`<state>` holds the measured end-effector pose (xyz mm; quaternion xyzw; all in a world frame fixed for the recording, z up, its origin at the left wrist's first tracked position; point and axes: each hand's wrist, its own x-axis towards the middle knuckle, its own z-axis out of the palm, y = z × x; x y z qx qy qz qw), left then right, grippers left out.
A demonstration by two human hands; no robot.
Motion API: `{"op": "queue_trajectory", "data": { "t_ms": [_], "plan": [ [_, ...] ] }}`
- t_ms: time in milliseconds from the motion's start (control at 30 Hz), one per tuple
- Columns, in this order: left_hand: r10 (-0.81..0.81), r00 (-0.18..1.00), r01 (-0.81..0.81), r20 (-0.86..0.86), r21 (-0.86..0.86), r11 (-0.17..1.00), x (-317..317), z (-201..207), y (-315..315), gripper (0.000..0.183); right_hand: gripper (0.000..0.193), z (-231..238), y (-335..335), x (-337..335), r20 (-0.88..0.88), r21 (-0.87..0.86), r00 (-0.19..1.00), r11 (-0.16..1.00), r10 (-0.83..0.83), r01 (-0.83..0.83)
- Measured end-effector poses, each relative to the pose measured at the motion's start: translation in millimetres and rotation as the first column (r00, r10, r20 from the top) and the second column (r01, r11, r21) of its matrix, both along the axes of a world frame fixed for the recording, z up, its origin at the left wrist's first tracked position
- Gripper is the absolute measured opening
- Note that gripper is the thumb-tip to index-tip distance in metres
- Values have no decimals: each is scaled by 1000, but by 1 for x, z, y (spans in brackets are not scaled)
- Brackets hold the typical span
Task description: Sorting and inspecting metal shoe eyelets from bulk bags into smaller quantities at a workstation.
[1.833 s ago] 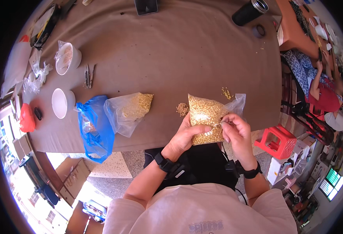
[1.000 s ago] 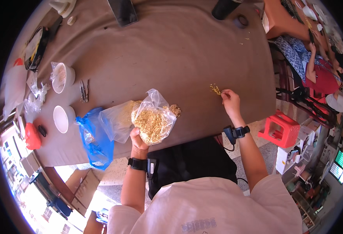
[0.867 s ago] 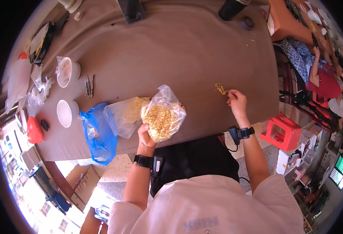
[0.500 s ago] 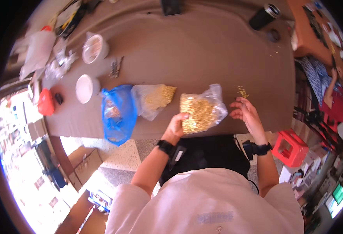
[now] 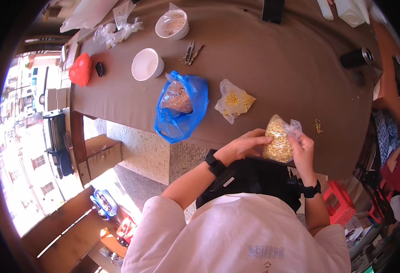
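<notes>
Gold bead bag: clear plastic bag of gold beads (image 5: 276, 144), between both hands at the near edge of the worktop (image 5: 295, 77); can't tell if its base rests there.
Left grip: (image 5: 250, 143) gripping the bag's left side, thumb on the face.
Right grip: (image 5: 303, 149) closed on the gathered film at the bag's upper right.
Handling: probably weighty for its size, soft, contents shifting; film likely slick and easy to tear. I'd support the full body from below and pinch the neck.
Worktop: brown cloth cover, some creases. Loose gold beads (image 5: 318, 126) right of the bag; smaller bead bag (image 5: 234, 101) to the left, then blue plastic bag (image 5: 197, 86) with copper-brown beads (image 5: 177, 100) inside.
Far left: two white bowls, one bare inside (image 5: 146, 63), one with beads and film (image 5: 172, 24); thread snips (image 5: 189, 52) beside them.
Far right: black tumbler (image 5: 356, 58) on its side or leaning, can't tell.
Room: speckled floor (image 5: 150, 161), bright daylight left, red stool (image 5: 339, 202) and a co-worker (image 5: 398, 170) right.
</notes>
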<state>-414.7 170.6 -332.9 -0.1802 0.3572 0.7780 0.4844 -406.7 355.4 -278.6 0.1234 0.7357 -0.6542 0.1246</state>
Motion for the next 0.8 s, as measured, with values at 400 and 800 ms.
{"op": "queue_trajectory", "data": {
  "t_ms": [400, 800],
  "plan": [
    [-471, 465, -699, -749, -638, 324, -41, -48, -72, 72, 27, 18, -57, -2, -201, 486, 779, 751, 593, -447],
    [-208, 611, -238, -764, -427, 872, -68, -44, -89, 28, 18, -52, -103, -24, -310, 625, 834, 759, 457, -183]
  ]
}}
